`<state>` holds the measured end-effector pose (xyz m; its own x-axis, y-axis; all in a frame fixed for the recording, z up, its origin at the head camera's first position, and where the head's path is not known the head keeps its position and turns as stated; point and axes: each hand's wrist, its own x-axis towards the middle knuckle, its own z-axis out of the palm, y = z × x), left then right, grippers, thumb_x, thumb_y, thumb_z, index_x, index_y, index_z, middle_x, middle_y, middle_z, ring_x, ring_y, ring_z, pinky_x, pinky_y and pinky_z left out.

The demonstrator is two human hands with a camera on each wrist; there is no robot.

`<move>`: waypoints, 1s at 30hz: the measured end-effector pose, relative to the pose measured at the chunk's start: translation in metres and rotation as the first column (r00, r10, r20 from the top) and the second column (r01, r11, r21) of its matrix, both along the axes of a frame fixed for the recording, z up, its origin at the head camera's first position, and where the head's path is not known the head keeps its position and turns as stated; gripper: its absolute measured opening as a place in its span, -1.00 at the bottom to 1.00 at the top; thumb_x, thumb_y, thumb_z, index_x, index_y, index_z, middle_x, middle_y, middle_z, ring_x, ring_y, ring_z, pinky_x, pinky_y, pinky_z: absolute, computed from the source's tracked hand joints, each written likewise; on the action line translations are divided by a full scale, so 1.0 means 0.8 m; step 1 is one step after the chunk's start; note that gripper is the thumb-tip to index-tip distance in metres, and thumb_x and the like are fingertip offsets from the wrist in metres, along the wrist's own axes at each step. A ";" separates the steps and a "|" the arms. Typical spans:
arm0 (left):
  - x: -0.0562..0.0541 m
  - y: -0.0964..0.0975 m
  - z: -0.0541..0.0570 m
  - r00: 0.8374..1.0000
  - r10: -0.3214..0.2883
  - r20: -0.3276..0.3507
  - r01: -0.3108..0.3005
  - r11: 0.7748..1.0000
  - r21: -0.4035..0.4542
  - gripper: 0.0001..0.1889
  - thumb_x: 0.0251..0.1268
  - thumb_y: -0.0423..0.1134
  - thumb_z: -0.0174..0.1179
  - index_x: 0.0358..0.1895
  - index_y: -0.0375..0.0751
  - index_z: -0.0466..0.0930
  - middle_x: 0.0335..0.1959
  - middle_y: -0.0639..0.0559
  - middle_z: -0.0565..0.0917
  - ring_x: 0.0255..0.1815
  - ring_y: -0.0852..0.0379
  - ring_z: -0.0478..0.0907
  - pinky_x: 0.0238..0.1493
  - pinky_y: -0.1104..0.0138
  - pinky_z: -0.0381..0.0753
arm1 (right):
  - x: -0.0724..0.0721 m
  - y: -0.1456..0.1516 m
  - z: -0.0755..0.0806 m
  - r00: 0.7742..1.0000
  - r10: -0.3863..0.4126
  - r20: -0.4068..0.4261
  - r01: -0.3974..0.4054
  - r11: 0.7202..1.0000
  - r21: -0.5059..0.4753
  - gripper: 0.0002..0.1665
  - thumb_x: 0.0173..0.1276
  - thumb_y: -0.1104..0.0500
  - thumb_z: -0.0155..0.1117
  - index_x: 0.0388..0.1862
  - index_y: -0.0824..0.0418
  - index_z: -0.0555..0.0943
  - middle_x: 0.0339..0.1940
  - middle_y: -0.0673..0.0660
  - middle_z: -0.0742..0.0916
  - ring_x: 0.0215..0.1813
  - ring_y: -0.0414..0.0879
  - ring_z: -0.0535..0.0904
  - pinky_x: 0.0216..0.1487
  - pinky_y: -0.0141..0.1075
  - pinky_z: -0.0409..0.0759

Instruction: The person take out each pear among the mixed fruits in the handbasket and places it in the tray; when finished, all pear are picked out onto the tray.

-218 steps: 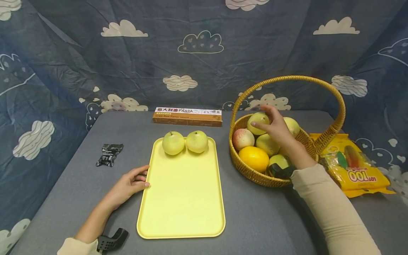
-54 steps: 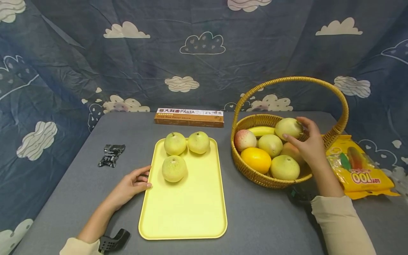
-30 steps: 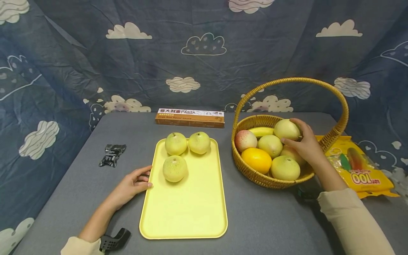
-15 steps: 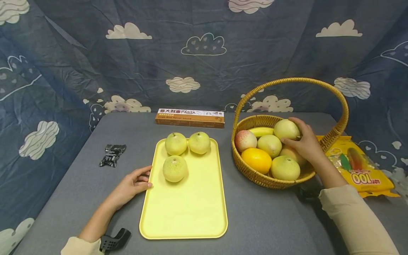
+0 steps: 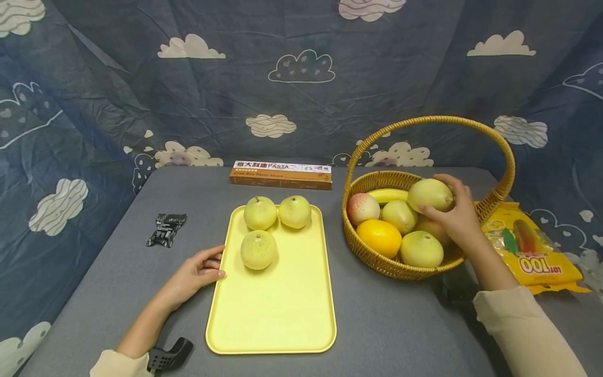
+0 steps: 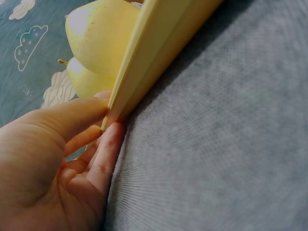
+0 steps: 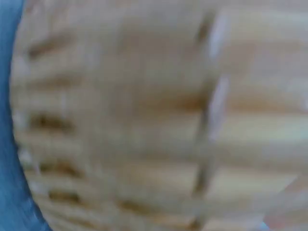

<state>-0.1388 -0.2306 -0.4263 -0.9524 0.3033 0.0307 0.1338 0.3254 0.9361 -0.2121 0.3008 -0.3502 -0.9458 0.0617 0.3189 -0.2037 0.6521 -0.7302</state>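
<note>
In the head view my left hand (image 5: 190, 275) holds the left rim of a yellow tray (image 5: 273, 314). The left wrist view shows the thumb above the tray's rim and a finger beneath it. Three round yellow-green pears (image 5: 258, 250) sit at the tray's far end. My right hand (image 5: 457, 212) grips a pale yellow-green pear (image 5: 430, 195) at the right side of a wicker basket (image 5: 400, 270), above the other fruit. Woven basket wall (image 7: 144, 96) fills the right wrist view, blurred; the right hand's grip is hidden there.
The basket also holds a peach (image 5: 363, 208), an orange-yellow fruit (image 5: 379, 238), a banana (image 5: 388, 195) and several pears; its tall handle (image 5: 431, 121) arches over them. A yellow candy bag (image 5: 532, 251) lies right, a pasta box (image 5: 280, 175) behind, a black wrapper (image 5: 166, 229) left.
A third pear has come onto the tray since the earliest frame. In the last half second the right hand has turned and slightly shifted its pear rightward. The left hand stays at the rim.
</note>
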 end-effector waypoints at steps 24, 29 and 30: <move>-0.001 0.000 -0.001 1.000 -0.001 -0.006 0.001 1.000 -0.002 -0.37 0.11 -0.36 0.23 0.26 -0.42 0.21 0.02 -0.26 0.37 -0.15 0.11 0.44 -0.18 0.43 0.49 | 0.077 -0.209 0.005 0.799 0.602 0.020 -0.558 0.752 -0.352 -0.25 -0.02 0.43 0.32 0.19 0.20 0.30 0.11 0.16 0.42 -0.03 0.00 0.41 -0.07 -0.27 0.46; 0.000 0.000 0.000 1.000 -0.002 -0.014 0.002 1.000 -0.004 -0.36 0.11 -0.37 0.23 0.27 -0.43 0.20 0.02 -0.26 0.37 -0.15 0.13 0.45 -0.18 0.42 0.50 | 0.076 -0.237 -0.006 0.812 0.576 0.094 -0.521 0.787 -0.330 -0.30 -0.03 0.44 0.33 0.14 0.30 0.31 0.08 0.28 0.44 -0.05 0.07 0.42 -0.07 -0.15 0.44; 0.000 0.000 0.000 1.000 -0.003 -0.015 0.003 1.000 -0.004 -0.36 0.11 -0.37 0.22 0.27 -0.43 0.20 0.02 -0.26 0.37 -0.15 0.13 0.45 -0.18 0.42 0.50 | 0.075 -0.241 -0.008 0.813 0.574 0.100 -0.519 0.791 -0.324 -0.30 -0.03 0.43 0.33 0.14 0.32 0.31 0.09 0.29 0.44 -0.04 0.08 0.41 -0.07 -0.13 0.44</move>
<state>-0.1386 -0.2309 -0.4263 -0.9510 0.3060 0.0442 0.1490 0.3283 0.9327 -0.1524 0.1084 -0.3569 -0.8852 -0.4265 0.1857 -0.3105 0.2443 -0.9187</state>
